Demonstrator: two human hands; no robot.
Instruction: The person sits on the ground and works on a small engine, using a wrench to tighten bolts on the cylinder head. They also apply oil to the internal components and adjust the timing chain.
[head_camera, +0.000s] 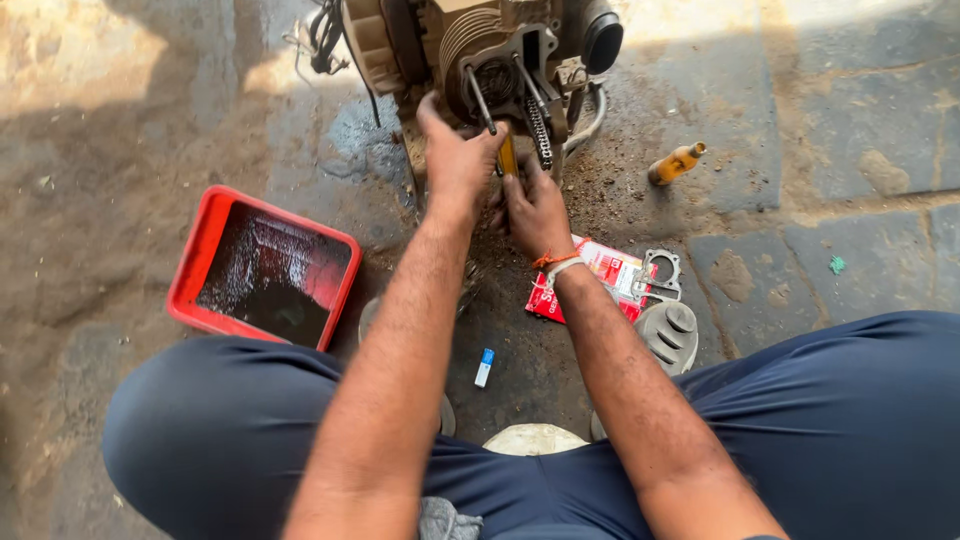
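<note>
left hand (455, 150): fingers curled on engine (490, 60) | right hand (535, 205): fingers clamped on yellow tool (508, 155)

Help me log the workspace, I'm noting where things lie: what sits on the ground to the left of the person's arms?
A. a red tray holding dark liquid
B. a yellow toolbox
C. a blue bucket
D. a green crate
A: a red rectangular tray with dark liquid lies on the ground beside the left arm, while both hands work at the engine.
</note>
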